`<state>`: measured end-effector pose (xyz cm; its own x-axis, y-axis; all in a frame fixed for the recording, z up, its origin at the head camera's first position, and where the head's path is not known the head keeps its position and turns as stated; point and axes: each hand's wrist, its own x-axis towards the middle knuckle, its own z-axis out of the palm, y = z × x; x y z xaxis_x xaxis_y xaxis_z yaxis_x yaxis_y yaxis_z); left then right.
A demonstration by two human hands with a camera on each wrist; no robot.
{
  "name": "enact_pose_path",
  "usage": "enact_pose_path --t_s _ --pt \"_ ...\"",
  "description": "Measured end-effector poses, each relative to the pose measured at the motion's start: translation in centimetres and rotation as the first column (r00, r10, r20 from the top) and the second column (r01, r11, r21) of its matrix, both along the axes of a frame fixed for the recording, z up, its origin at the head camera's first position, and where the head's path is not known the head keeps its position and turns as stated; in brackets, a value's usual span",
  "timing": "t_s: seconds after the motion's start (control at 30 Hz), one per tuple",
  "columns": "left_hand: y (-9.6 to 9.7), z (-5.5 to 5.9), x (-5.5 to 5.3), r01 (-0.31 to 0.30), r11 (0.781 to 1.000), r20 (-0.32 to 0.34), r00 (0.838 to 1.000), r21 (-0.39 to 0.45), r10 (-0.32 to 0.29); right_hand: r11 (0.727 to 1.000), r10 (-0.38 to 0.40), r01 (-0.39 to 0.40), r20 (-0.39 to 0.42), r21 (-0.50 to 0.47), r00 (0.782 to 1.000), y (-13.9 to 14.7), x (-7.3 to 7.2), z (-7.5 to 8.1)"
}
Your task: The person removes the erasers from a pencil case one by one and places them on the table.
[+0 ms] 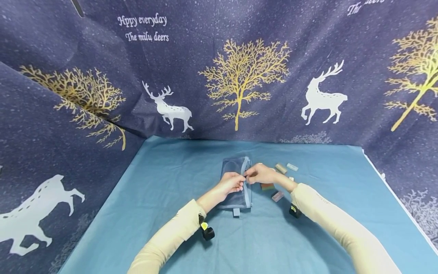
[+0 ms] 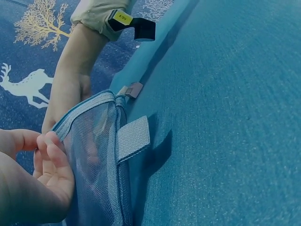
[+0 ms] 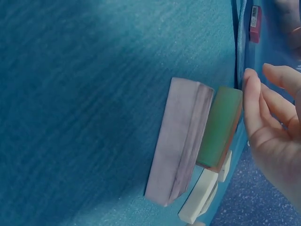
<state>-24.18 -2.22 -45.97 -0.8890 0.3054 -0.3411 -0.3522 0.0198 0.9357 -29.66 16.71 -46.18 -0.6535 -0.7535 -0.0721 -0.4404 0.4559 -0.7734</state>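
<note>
A blue mesh zipper pouch [image 1: 232,198] lies on the cloth, its zipper side facing right. My left hand [image 1: 232,183] pinches the pouch's zippered edge near the middle; in the left wrist view, thumb and fingertips [image 2: 49,139] meet at that edge. Opposite it, my right hand [image 1: 261,174] holds the other side of the opening, its fingers [image 3: 252,101] bent at the zipper edge in the right wrist view. Past that edge shows a small red block [image 3: 255,23] with a barcode label; whether it lies inside the pouch I cannot tell.
Right of the pouch lie several eraser-like blocks: a pale purple one [image 3: 176,141], a green and orange one [image 3: 218,127], a white one [image 3: 200,195], a tan one [image 1: 281,168] and a pale blue one [image 1: 292,166]. Patterned navy cloth [image 1: 205,23] hangs behind the blue tablecloth [image 1: 171,160].
</note>
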Motion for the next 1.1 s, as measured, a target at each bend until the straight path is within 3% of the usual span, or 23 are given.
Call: enact_pose_path --t_s 0.27,0.43,0.67,1.1 --pt "0.0 -0.2 0.1 -0.014 1.0 -0.021 1.0 0.011 0.014 1.0 -0.006 0.005 0.014 0.022 1.0 -0.6 0.0 0.0" --pt "0.0 -0.2 0.4 -0.011 1.0 -0.06 0.998 0.017 0.012 1.0 -0.009 0.009 0.063 0.005 0.998 -0.9 0.1 -0.2" --pt "-0.1 -0.2 0.2 -0.013 1.0 -0.018 1.0 0.009 0.014 0.999 -0.036 0.036 0.073 -0.003 0.997 -1.2 0.1 -0.4" --pt "-0.1 0.0 0.0 -0.015 1.0 -0.013 1.0 0.021 0.016 0.989 -0.128 0.122 0.083 0.08 0.988 -2.6 0.3 -0.4"
